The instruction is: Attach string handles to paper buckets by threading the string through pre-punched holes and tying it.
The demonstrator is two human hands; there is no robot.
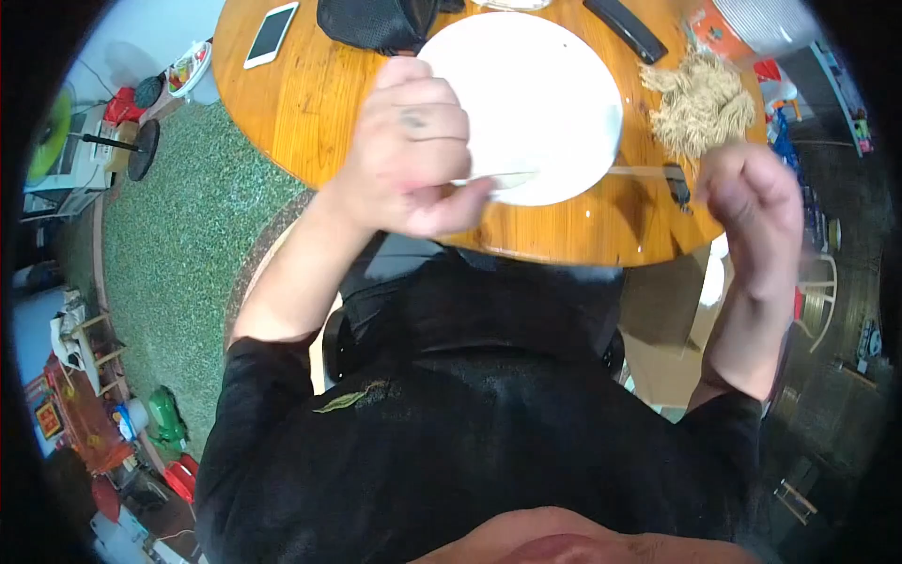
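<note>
Head view: both hands (413, 150) (752, 202) raised, curled over plate (554, 94).

A round wooden table (310, 103) fills the upper frame; green speckled floor (178, 254) spreads at left, clutter along its edge.

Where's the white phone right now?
In the head view, the white phone lies at the far left edge of the round wooden table, left of the black pouch and the white plate.

A smartphone (272, 35) lies on the round wooden surface (310, 103) at its far left edge, screen pale and blank. At the far right edge stands an orange and white package (728, 26), partly cut off
</note>
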